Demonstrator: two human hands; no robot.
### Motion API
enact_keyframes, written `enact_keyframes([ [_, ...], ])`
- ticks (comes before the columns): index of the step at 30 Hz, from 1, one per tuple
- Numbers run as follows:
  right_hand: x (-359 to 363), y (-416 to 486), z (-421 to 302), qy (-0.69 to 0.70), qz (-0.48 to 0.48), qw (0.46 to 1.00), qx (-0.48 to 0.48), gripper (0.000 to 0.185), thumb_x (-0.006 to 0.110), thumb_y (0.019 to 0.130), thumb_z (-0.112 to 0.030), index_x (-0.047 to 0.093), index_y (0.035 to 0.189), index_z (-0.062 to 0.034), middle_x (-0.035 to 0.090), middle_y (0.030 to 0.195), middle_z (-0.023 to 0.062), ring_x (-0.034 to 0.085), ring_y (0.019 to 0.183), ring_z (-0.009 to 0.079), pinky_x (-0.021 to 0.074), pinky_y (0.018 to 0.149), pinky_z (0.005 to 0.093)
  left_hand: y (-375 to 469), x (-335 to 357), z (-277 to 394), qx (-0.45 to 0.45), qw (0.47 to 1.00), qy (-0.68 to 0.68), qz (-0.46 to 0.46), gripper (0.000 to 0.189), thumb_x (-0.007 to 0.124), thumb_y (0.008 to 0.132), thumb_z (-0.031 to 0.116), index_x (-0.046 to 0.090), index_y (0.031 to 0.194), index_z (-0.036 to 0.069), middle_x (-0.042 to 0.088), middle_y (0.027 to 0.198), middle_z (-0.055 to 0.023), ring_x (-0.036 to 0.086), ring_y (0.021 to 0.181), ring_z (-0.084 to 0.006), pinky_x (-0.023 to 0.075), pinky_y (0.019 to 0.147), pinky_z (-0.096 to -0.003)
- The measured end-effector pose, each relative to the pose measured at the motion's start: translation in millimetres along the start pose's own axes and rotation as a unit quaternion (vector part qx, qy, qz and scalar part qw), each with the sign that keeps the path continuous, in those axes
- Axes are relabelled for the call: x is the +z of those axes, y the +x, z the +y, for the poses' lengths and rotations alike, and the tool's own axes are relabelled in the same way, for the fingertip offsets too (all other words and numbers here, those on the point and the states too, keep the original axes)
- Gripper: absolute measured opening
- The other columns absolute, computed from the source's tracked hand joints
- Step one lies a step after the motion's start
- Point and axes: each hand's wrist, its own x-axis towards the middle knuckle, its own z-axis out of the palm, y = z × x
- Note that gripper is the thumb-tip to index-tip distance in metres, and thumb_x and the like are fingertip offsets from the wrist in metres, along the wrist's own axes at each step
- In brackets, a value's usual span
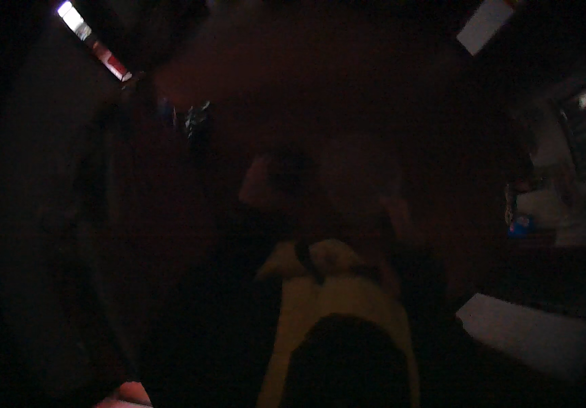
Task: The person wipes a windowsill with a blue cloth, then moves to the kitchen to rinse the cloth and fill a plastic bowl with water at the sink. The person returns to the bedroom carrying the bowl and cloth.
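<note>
The view is very dark and blurred. My left hand (258, 182) is a dim patch at the end of a black sleeve, beside a dark shape that I cannot make out. To its right, my right hand (399, 211) shows only faintly at the end of the other dark sleeve. Between the two hands is a dim, paler area with no clear outline. Whether either hand holds anything is hidden by the dark. Below them hangs a yellow apron-like garment (344, 290) on my front, with a dark strap (309, 262) across it.
A pale flat panel (527, 334) lies at lower right. Above it are a small blue object (520, 226) and pale surfaces. Another pale panel (484, 25) shows at upper right. A bright strip (94, 43) crosses the upper left. At bottom left is a reddish, skin-like patch (132, 393).
</note>
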Motion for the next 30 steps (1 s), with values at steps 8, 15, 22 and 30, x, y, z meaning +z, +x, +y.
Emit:
enact_keyframes([
  [8, -9.6, 230.5, -124.6, -0.027, -0.137, 0.990, -0.015, 0.033, 0.058, 0.096, -0.036, 0.066, 0.101, -0.0044, 0.068, 0.095, 0.0085, 0.064, 0.083, 0.0224, 0.0520, 0.077, 0.0346, 176.6, -26.4, -24.7, -0.058, 0.979, -0.148, 0.124, 0.059, 0.078, 0.073, 0.032, 0.057, 0.120, 0.004, 0.059, 0.118, -0.0179, 0.059, 0.107, -0.0344, 0.0482, 0.092, -0.0436],
  [15, 56.7, 345.1, -309.9, -0.002, -0.246, 0.969, -0.006, 0.031, 0.052, 0.099, -0.032, 0.065, 0.100, -0.0037, 0.069, 0.087, 0.0061, 0.064, 0.074, 0.0166, 0.0525, 0.071, 0.0327, 343.5, -76.4, -98.5, 0.010, 0.972, -0.159, 0.174, 0.064, 0.075, 0.080, 0.023, 0.045, 0.133, 0.002, 0.051, 0.134, -0.0190, 0.052, 0.121, -0.0322, 0.0431, 0.104, -0.0428],
  [22, 112.9, 544.2, -452.1, -0.055, -0.304, 0.951, 0.030, 0.032, 0.053, 0.098, -0.032, 0.065, 0.105, -0.0030, 0.069, 0.095, 0.0106, 0.066, 0.084, 0.0200, 0.0526, 0.078, 0.0341, 551.0, -159.1, -126.9, -0.078, 0.964, -0.222, 0.123, 0.059, 0.071, 0.083, 0.019, 0.045, 0.133, 0.001, 0.054, 0.131, -0.0183, 0.052, 0.121, -0.0318, 0.0433, 0.104, -0.0414],
  [30, 183.0, 784.6, -605.9, -0.396, -0.309, 0.685, -0.528, 0.031, 0.047, 0.100, -0.031, 0.064, 0.109, -0.0072, 0.067, 0.090, 0.0111, 0.065, 0.082, 0.0258, 0.0524, 0.076, 0.0372, 761.6, -213.0, -215.1, -0.030, 0.906, 0.002, 0.423, 0.046, 0.068, 0.083, 0.020, 0.056, 0.123, 0.001, 0.061, 0.118, -0.0172, 0.061, 0.104, -0.0309, 0.0507, 0.090, -0.0388],
])
